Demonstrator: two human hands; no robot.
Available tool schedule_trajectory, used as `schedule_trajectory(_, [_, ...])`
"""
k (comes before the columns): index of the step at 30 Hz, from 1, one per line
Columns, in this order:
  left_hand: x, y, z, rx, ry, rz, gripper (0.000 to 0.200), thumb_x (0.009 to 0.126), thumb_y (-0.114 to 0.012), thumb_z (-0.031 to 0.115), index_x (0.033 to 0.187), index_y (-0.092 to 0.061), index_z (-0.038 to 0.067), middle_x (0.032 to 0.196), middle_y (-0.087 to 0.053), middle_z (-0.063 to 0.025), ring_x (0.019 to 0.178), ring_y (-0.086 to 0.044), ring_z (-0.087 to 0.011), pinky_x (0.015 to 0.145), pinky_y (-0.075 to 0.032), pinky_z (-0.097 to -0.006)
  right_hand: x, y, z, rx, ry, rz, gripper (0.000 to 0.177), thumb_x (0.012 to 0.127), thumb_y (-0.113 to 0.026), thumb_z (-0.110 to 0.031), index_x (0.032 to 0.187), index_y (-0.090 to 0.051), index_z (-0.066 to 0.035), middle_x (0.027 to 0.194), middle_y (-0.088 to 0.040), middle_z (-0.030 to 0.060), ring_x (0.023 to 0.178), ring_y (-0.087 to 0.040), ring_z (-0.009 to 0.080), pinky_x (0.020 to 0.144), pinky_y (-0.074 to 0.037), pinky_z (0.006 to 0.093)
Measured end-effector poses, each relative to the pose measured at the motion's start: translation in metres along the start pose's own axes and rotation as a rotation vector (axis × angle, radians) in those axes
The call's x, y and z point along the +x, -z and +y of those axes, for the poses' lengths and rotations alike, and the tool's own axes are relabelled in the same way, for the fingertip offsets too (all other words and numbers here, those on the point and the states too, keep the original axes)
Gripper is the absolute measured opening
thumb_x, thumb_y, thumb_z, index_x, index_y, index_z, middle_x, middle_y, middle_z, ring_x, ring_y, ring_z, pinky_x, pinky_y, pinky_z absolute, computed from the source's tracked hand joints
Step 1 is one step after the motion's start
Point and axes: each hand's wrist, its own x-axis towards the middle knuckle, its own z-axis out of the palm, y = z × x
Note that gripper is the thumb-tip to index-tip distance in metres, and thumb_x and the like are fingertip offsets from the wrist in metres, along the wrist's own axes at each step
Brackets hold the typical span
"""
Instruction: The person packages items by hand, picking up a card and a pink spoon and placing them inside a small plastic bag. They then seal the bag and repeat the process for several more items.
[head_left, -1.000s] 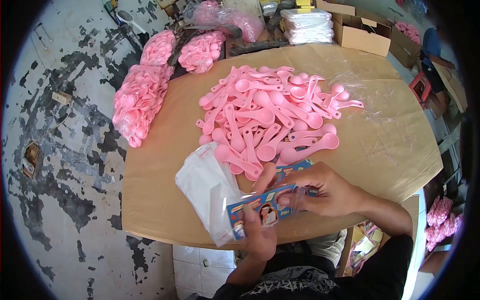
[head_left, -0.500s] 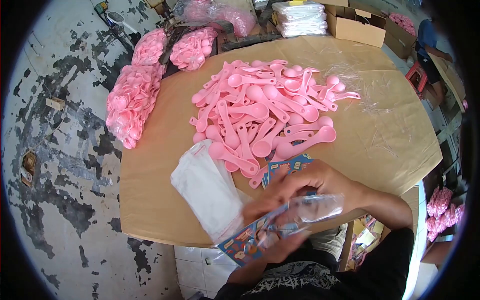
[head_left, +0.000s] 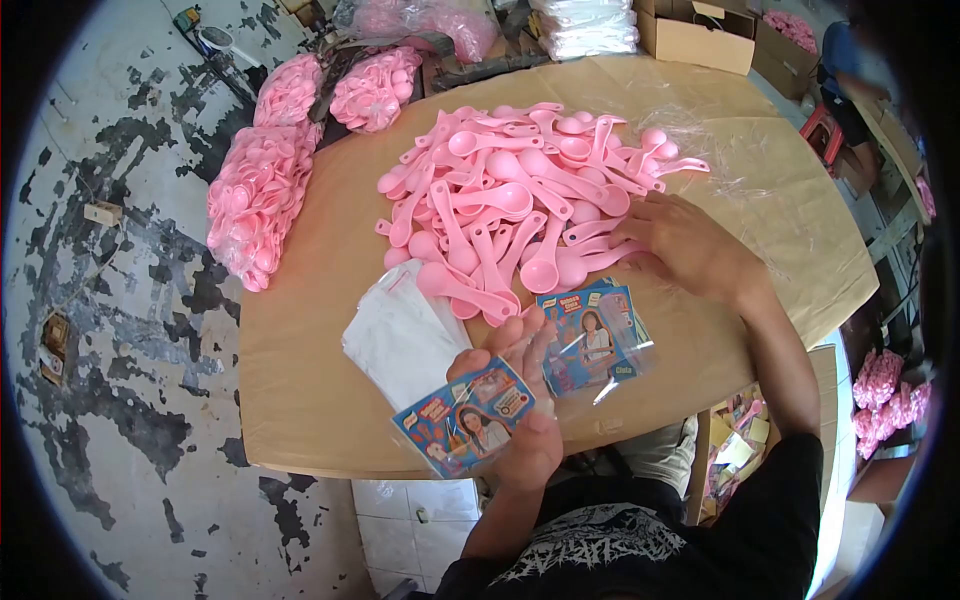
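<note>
My left hand grips a clear plastic bag with a blue printed card inside, its picture side up, above the table's front edge. At the right edge of a heap of pink plastic spoons, my right hand has its fingers closed around a pink spoon; the hand covers part of that spoon. Between my hands lies a stack of blue printed cards. A pile of clear-white plastic bags rests left of the cards, partly beneath the spoons.
Filled bags of pink spoons stand at the table's left side. Behind are a stack of wrapped white packs and an open cardboard box. Thin clear strips litter the brown tabletop. Another person sits at far right.
My right hand has left the plastic bag and reached up and right to the spoons. My left hand has shifted left with the bagged card, uncovering the card stack.
</note>
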Motion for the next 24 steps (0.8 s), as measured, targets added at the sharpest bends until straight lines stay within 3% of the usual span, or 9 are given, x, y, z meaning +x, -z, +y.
schedule_trajectory(2, [-0.001, 0.000, 0.001, -0.034, 0.027, 0.030, 0.059, 0.087, -0.057, 0.007, 0.142, -0.033, 0.011, 0.146, -0.036, -0.0197, 0.135, -0.034, -0.0422, 0.115, -0.020, -0.0546, -0.002, 0.010, -0.003, -0.043, 0.055, 0.089, 0.017, 0.076, -0.069, -0.010, 0.093, -0.068, -0.007, 0.101, -0.059, 0.0118, 0.095, -0.055, 0.0320, 0.091, -0.042, 0.0415])
schedule_trajectory(5, [0.000, -0.004, 0.005, -0.085, 0.080, 0.097, 0.058, 0.088, -0.055, 0.006, 0.142, -0.033, 0.010, 0.147, -0.034, -0.0208, 0.136, -0.033, -0.0428, 0.115, -0.019, -0.0551, -0.005, 0.035, -0.018, -0.027, -0.093, 0.064, 0.019, 0.074, -0.070, -0.008, 0.092, -0.069, -0.006, 0.096, -0.059, 0.0112, 0.093, -0.054, 0.0319, 0.089, -0.041, 0.0417])
schedule_trajectory(6, [0.001, -0.005, 0.007, -0.100, 0.101, 0.116, 0.058, 0.088, -0.055, 0.006, 0.142, -0.033, 0.010, 0.147, -0.033, -0.0210, 0.136, -0.032, -0.0430, 0.115, -0.018, -0.0554, -0.007, 0.034, -0.015, 0.005, 0.013, 0.199, 0.015, 0.078, -0.071, -0.010, 0.092, -0.069, -0.004, 0.086, -0.059, 0.0103, 0.086, -0.057, 0.0264, 0.079, -0.044, 0.0393])
schedule_trajectory(9, [0.002, -0.005, 0.007, -0.176, 0.103, 0.116, 0.058, 0.088, -0.055, 0.006, 0.142, -0.033, 0.010, 0.147, -0.033, -0.0218, 0.136, -0.032, -0.0439, 0.115, -0.018, -0.0558, -0.020, 0.039, -0.023, 0.409, -0.227, 0.237, 0.015, 0.083, -0.071, -0.013, 0.091, -0.068, -0.001, 0.081, -0.060, 0.0088, 0.073, -0.058, 0.0153, 0.064, -0.045, 0.0324])
schedule_trajectory(10, [0.002, -0.004, 0.007, -0.180, 0.099, 0.106, 0.057, 0.088, -0.055, 0.006, 0.141, -0.034, 0.010, 0.147, -0.033, -0.0219, 0.136, -0.031, -0.0439, 0.115, -0.018, -0.0559, -0.028, 0.040, -0.022, 0.514, -0.368, 0.181, 0.016, 0.087, -0.069, -0.015, 0.093, -0.068, -0.001, 0.082, -0.062, 0.0057, 0.065, -0.055, 0.0070, 0.055, -0.043, 0.0250])
schedule_trajectory(14, [0.002, -0.005, 0.007, -0.148, 0.084, 0.066, 0.056, 0.088, -0.056, 0.006, 0.139, -0.035, 0.010, 0.146, -0.034, -0.0218, 0.136, -0.032, -0.0436, 0.115, -0.018, -0.0561, -0.051, 0.028, -0.037, 0.995, -0.440, 0.377, 0.019, 0.088, -0.068, -0.017, 0.096, -0.065, 0.001, 0.085, -0.063, 0.0042, 0.067, -0.056, 0.0070, 0.057, -0.044, 0.0220])
schedule_trajectory(18, [0.004, -0.008, 0.009, -0.143, 0.075, 0.082, 0.055, 0.088, -0.057, 0.007, 0.138, -0.035, 0.010, 0.145, -0.035, -0.0214, 0.135, -0.033, -0.0426, 0.114, -0.020, -0.0555, -0.061, 0.028, -0.056, 1.039, -0.140, 0.468, 0.025, 0.088, -0.069, -0.022, 0.088, -0.061, 0.001, 0.082, -0.064, 0.0069, 0.064, -0.059, 0.0117, 0.058, -0.045, 0.0219])
schedule_trajectory(21, [0.003, -0.007, 0.009, -0.125, 0.097, 0.105, 0.055, 0.088, -0.058, 0.007, 0.138, -0.035, 0.011, 0.145, -0.035, -0.0209, 0.136, -0.032, -0.0428, 0.114, -0.022, -0.0551, -0.064, 0.034, -0.084, 1.083, -0.264, 0.522, 0.024, 0.089, -0.067, -0.022, 0.083, -0.059, -0.001, 0.081, -0.065, 0.0083, 0.067, -0.062, 0.0134, 0.058, -0.046, 0.0233])
schedule_trajectory(24, [0.003, -0.006, 0.011, -0.198, 0.133, 0.036, 0.056, 0.088, -0.058, 0.009, 0.139, -0.034, 0.011, 0.146, -0.034, -0.0201, 0.137, -0.030, -0.0419, 0.114, -0.022, -0.0549, -0.057, 0.039, -0.088, 0.973, -0.032, 0.344, 0.024, 0.087, -0.069, -0.022, 0.088, -0.057, -0.001, 0.083, -0.067, 0.0100, 0.073, -0.066, 0.0121, 0.060, -0.047, 0.0241])
